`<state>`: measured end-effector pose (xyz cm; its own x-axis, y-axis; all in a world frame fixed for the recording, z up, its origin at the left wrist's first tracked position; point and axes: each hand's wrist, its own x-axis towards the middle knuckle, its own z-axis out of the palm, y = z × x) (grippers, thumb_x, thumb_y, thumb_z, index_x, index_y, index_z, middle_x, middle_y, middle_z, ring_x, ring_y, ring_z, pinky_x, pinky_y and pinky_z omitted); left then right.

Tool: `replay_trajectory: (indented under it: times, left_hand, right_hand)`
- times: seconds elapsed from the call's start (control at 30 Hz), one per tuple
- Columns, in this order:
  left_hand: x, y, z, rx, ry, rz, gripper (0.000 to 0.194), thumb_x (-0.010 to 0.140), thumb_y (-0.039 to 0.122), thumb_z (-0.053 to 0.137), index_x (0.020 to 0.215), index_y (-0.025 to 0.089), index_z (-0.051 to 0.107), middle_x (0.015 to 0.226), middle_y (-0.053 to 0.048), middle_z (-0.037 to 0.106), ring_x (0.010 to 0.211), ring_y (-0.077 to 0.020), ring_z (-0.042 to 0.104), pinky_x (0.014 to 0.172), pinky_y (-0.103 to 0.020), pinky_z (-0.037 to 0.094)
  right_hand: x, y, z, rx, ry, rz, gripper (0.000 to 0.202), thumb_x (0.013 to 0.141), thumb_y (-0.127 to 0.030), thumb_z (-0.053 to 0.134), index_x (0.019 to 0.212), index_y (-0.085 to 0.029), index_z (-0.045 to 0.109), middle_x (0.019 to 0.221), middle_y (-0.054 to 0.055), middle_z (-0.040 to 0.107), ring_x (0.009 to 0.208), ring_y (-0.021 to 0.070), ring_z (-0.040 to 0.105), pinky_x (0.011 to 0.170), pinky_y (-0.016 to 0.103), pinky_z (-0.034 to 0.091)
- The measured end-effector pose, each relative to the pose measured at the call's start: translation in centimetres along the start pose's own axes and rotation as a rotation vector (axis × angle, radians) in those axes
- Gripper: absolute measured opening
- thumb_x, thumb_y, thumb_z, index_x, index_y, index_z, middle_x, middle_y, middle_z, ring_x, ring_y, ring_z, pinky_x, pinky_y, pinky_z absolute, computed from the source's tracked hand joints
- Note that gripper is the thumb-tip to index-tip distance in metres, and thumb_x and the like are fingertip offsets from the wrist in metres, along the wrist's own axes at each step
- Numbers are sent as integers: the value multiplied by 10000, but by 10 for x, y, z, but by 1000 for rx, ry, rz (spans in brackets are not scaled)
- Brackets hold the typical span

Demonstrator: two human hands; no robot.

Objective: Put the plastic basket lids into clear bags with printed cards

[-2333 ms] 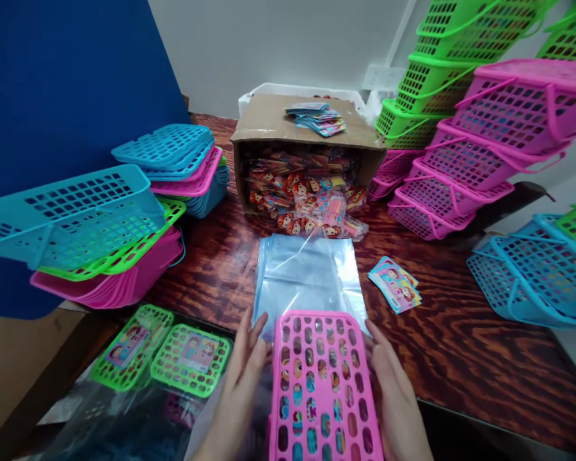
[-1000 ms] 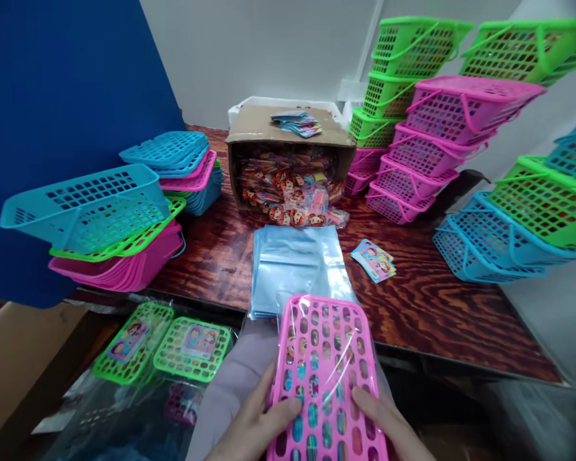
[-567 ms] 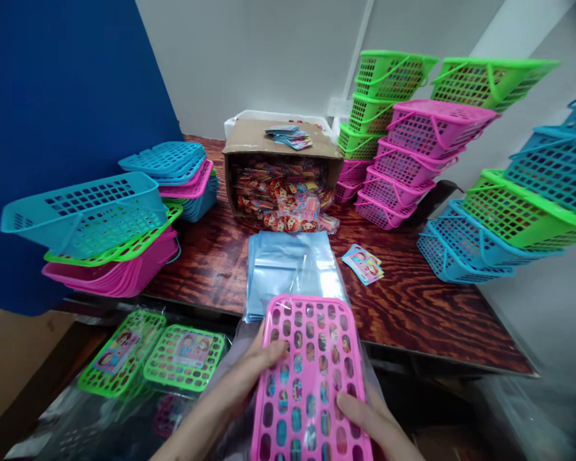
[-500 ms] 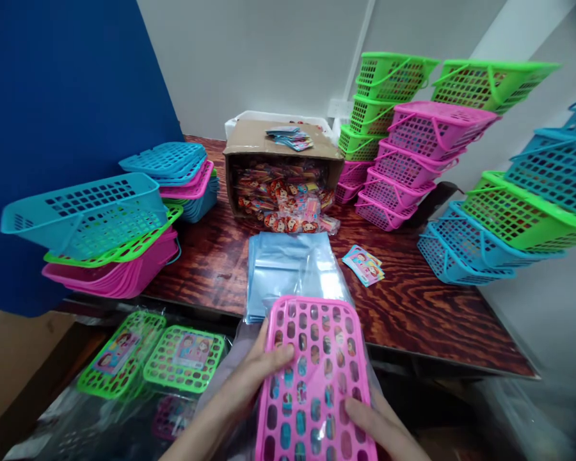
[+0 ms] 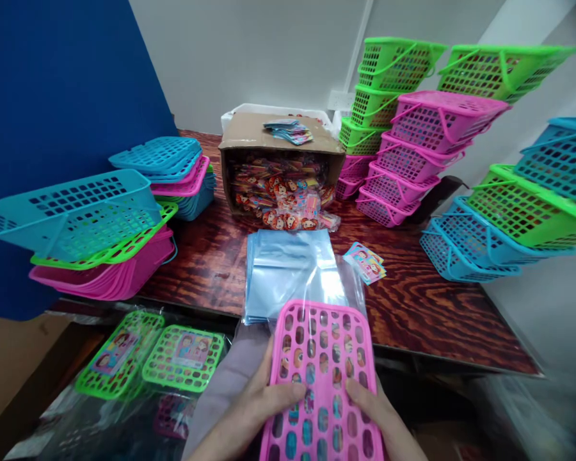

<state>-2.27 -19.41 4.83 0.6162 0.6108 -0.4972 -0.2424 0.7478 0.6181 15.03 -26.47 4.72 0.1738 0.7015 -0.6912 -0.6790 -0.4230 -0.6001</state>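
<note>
A pink plastic basket, its slotted lid facing me, is held in front of my lap. Colourful contents show through the slots, and a clear bag surrounds it, the loose end standing out past the far edge. My left hand grips the left side, thumb on the lid. On the right side my right hand grips it likewise, thumb on top, fingers hidden beneath. Just beyond lies a stack of clear flat bags. Several printed cards lie to the right of that stack.
A cardboard box of packed toys stands at the back. Filled baskets are stacked on the right, nested baskets and lids on the left. Bagged green baskets lie low at left, below the table edge.
My right hand has shifted further up the basket's side, its thumb now nearer the lid's middle. The bag's loose end stands out more beyond the basket. My view has shifted slightly.
</note>
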Motion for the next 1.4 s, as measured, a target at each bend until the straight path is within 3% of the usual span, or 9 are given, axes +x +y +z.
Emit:
replay_trajectory:
  times: [0.17, 0.27, 0.37, 0.47, 0.63, 0.77, 1.03, 1.2, 1.4]
  left_hand:
    - [-12, -16, -13, 64, 46, -81, 883, 693, 381, 837, 1470, 228, 446, 1183, -117, 725, 1082, -360, 685, 984, -500, 527]
    - [-16, -19, -16, 19, 28, -89, 875, 712, 388, 823, 1478, 214, 438, 1194, -119, 722, 1074, -354, 690, 985, -491, 529]
    - [-8, -10, -14, 7, 12, -60, 843, 772, 356, 782, 1508, 239, 388, 1223, -117, 710, 1095, -345, 685, 974, -489, 541]
    - [20, 17, -11, 47, -35, 31, 823, 803, 312, 765, 1518, 231, 365, 1249, -125, 698, 1127, -335, 673, 1029, -494, 506]
    - [91, 86, -15, 187, -149, 130, 657, 848, 382, 737, 1423, 165, 506, 1273, -141, 682, 1146, -294, 667, 1071, -426, 473]
    - [131, 116, -23, 212, -97, 96, 600, 807, 409, 771, 1306, 121, 605, 1175, -134, 727, 1052, -264, 705, 968, -364, 539]
    - [140, 102, -21, 80, -59, 166, 607, 854, 383, 730, 1379, 150, 535, 1277, -129, 680, 1165, -276, 655, 1045, -392, 500]
    - [134, 95, -31, 25, -133, 192, 606, 885, 471, 675, 1405, 204, 515, 1378, -100, 617, 1285, -284, 569, 1126, -432, 415]
    - [133, 88, -42, 51, -247, 259, 776, 768, 514, 785, 1428, 224, 498, 1460, -104, 544, 1373, -328, 471, 1172, -464, 344]
  right_hand:
    - [-3, 18, -18, 13, 48, 90, 1133, 631, -492, 857, 1548, -182, 268, 1118, 174, 729, 1104, 412, 654, 1011, 589, 460]
    - [-4, 20, -18, 14, 45, 108, 1154, 630, -486, 858, 1546, -126, 257, 1068, 174, 743, 1093, 406, 661, 1017, 563, 470]
    - [2, 6, -6, 38, -22, 86, 1060, 693, -433, 838, 1545, -152, 275, 1110, 161, 735, 1094, 380, 668, 1034, 554, 463]
    - [23, -27, 12, 83, -165, 10, 939, 745, -370, 821, 1525, -176, 335, 1164, 151, 718, 1095, 349, 674, 1047, 536, 460]
    - [82, -93, 44, 73, -281, -88, 645, 854, -314, 729, 1412, -97, 489, 1105, 137, 740, 1052, 293, 701, 1003, 455, 520]
    - [115, -113, 60, 70, -281, -109, 467, 899, -197, 649, 1343, -90, 551, 1075, 119, 751, 1009, 261, 719, 965, 405, 556]
    - [129, -104, 61, 98, -165, -107, 547, 842, -185, 701, 1364, -130, 547, 1085, 93, 752, 1035, 279, 710, 951, 409, 569]
    - [118, -102, 54, 168, -204, -172, 644, 786, -295, 779, 1377, -186, 546, 1156, 78, 731, 1152, 307, 652, 992, 439, 544]
    - [115, -91, 45, 141, -196, -258, 743, 733, -316, 826, 1406, -243, 520, 1233, 59, 699, 1190, 305, 625, 1024, 446, 519]
